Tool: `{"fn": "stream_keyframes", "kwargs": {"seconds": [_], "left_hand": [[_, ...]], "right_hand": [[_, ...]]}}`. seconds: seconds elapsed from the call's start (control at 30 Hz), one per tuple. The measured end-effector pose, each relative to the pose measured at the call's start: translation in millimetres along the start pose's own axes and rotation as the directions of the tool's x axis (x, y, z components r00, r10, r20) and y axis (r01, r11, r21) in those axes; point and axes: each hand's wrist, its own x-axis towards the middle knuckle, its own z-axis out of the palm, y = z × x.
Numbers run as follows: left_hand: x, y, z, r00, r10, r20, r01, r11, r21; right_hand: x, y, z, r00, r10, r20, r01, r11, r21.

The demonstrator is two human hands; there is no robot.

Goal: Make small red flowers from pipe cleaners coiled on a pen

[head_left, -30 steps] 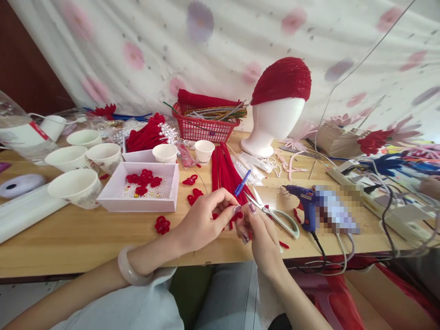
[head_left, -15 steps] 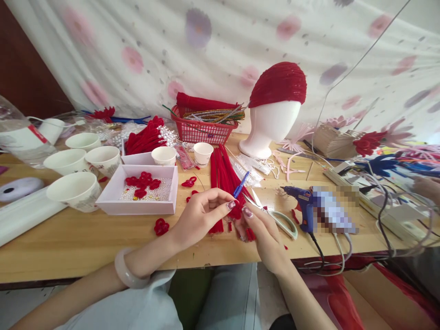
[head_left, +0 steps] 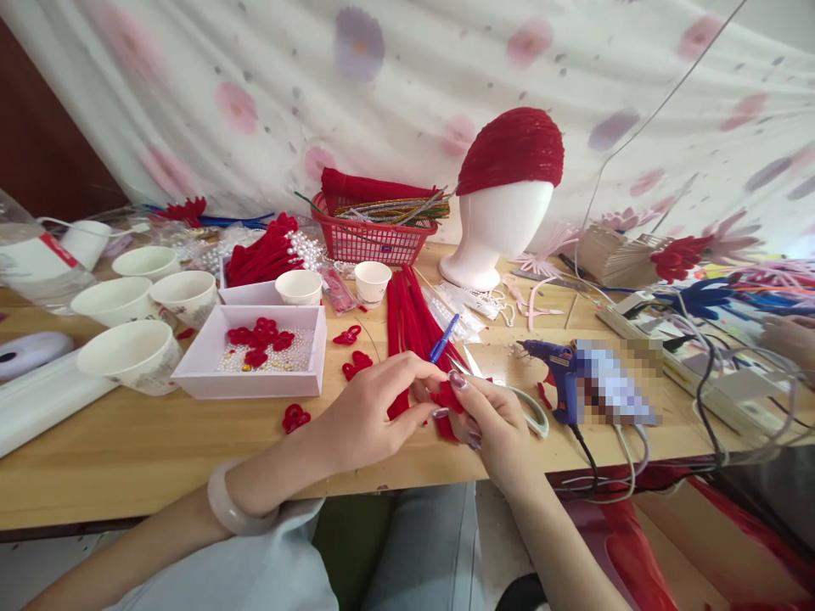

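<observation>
Both my hands meet over the table's front edge at a small red pipe-cleaner flower (head_left: 449,395), partly hidden by the fingers. My right hand (head_left: 500,424) pinches it between thumb and fingers. My left hand (head_left: 375,412) is curled against its left side, thumb and fingertips at the piece. Under and behind the hands lies a bundle of long red pipe cleaners (head_left: 407,318). A blue pen (head_left: 444,338) rests on it. Scissors (head_left: 533,412) with pale green handles lie beside my right hand. Finished red loops (head_left: 296,418) lie left of my left hand.
A white box (head_left: 248,386) holds pearls and red flowers, with paper cups (head_left: 131,356) to its left. A red basket (head_left: 375,242), a mannequin head (head_left: 500,225) in a red cap and a blue glue gun (head_left: 560,373) stand around. Another person's hand (head_left: 789,339) shows far right.
My left hand has turned over the piece, its fingers now curling nearer the right hand. My right fingers have closed further around the red flower. The view has shifted slightly.
</observation>
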Motion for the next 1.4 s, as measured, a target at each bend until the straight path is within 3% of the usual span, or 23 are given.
{"fn": "stream_keyframes", "kwargs": {"seconds": [0.1,0.2,0.33,0.43,0.6,0.73,0.77,0.83,0.9,0.97,1.03,1.07,1.13,1.2,1.4], "left_hand": [[-2.3,-6.2,-0.4,0.985,0.175,-0.001,-0.172,0.969,0.176],[-6.2,-11.1,-2.6,0.960,0.275,0.045,-0.275,0.908,0.315],[-10.1,-12.7,-4.2,0.946,0.317,0.062,-0.314,0.855,0.412],[-9.4,-10.9,-2.5,0.946,0.322,0.021,-0.300,0.853,0.428],[-5.1,-4.3,4.1,0.985,0.153,-0.081,-0.128,0.959,0.254],[0.3,6.4,5.6,0.987,-0.137,-0.086,0.133,0.990,-0.047],[2.2,8.9,4.7,0.969,-0.245,-0.043,0.236,0.960,-0.152],[6.0,11.6,2.1,0.891,-0.442,0.099,0.445,0.812,-0.378],[9.0,10.3,-0.8,0.791,-0.554,0.259,0.592,0.588,-0.551],[10.5,6.0,-2.8,0.692,-0.612,0.384,0.676,0.362,-0.642],[10.7,1.5,-3.7,0.624,-0.637,0.454,0.709,0.216,-0.671],[10.6,-0.1,-3.9,0.613,-0.638,0.466,0.713,0.193,-0.674],[10.2,-1.5,-3.9,0.634,-0.617,0.466,0.706,0.215,-0.675],[9.8,-1.2,-3.9,0.661,-0.581,0.474,0.698,0.246,-0.672],[6.9,-0.9,-3.6,0.721,-0.478,0.502,0.677,0.329,-0.658]], "right_hand": [[-2.6,-2.4,5.2,0.999,0.014,-0.032,-0.013,0.999,0.037],[-5.7,-1.8,10.1,0.996,0.018,-0.085,-0.016,1.000,0.020],[-9.0,-0.2,13.9,0.985,-0.052,-0.163,0.033,0.993,-0.116],[-11.2,-0.8,16.8,0.964,-0.190,-0.186,0.135,0.953,-0.272],[-14.4,1.9,22.5,0.892,-0.405,-0.199,0.278,0.841,-0.464],[-14.4,9.5,21.4,0.842,-0.508,-0.183,0.331,0.753,-0.568],[-13.3,11.8,19.5,0.819,-0.548,-0.168,0.350,0.711,-0.610],[-9.4,16.3,14.4,0.767,-0.635,-0.092,0.405,0.590,-0.698],[-4.5,20.1,8.6,0.727,-0.686,0.032,0.474,0.467,-0.747],[-0.7,21.9,4.2,0.722,-0.682,0.119,0.521,0.423,-0.741],[1.0,21.2,2.1,0.775,-0.621,0.116,0.511,0.510,-0.692],[1.1,19.8,1.8,0.816,-0.571,0.093,0.484,0.585,-0.651],[0.4,16.1,1.7,0.889,-0.455,0.048,0.404,0.731,-0.550],[-0.4,12.2,1.6,0.930,-0.368,0.013,0.334,0.829,-0.449],[-0.9,5.5,1.4,0.957,-0.288,-0.025,0.266,0.912,-0.311]]}}
